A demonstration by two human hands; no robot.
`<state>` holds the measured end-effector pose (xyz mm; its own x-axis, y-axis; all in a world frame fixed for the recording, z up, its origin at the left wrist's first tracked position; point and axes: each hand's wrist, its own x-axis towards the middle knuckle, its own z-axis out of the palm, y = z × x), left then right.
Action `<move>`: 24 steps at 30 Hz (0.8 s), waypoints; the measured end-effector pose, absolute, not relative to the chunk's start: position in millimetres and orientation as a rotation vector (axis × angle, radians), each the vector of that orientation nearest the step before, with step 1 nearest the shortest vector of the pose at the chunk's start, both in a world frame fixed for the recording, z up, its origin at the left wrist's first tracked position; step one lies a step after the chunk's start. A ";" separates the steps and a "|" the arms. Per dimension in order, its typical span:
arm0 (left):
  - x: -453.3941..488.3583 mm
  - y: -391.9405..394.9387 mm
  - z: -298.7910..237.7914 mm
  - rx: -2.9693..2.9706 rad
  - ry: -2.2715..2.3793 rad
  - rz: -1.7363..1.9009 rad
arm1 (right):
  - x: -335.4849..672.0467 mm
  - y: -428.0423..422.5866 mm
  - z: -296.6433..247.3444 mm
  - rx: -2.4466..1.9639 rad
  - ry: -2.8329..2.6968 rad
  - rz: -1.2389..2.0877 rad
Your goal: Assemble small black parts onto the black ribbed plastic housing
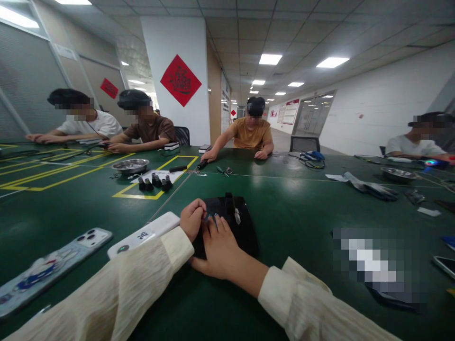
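Note:
My left hand [193,219] is curled closed at the left edge of a flat, black, glossy object [247,232] on the green table. Its fingertips are tucked out of sight, so I cannot see whether anything is in it. Beside it, my right hand [221,247] lies flat on the black object, fingers stretched forward and thumb to the left. A black upright piece [229,202] and a small whitish tag [237,216] show near the far side of that object. Just left of my left hand lies a white phone-like device [147,233].
A phone in a patterned case [53,270] lies at the left. Farther off are a metal bowl [130,166], several black cylindrical parts [155,182] and yellow tape [137,195]. A person across the table [253,132] reaches toward a black tool. Gloves [371,187] lie at the right.

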<state>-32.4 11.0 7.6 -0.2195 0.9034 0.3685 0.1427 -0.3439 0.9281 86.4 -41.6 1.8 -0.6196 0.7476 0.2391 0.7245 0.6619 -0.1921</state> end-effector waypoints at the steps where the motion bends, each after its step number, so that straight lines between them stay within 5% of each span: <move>1: -33.0 11.1 7.3 1.426 1.274 1.623 | 86.7 -39.5 2.1 -1.177 -2.586 0.107; 24: -36.1 10.6 0.5 1.437 1.188 1.452 | 243.9 57.6 2.7 -1.982 -1.870 0.102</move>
<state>-36.1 10.6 0.5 -0.0792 0.9547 0.2870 0.0925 -0.2796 0.9557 243.9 57.6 2.7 0.0969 0.9698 0.2240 0.9394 -0.0148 -0.3424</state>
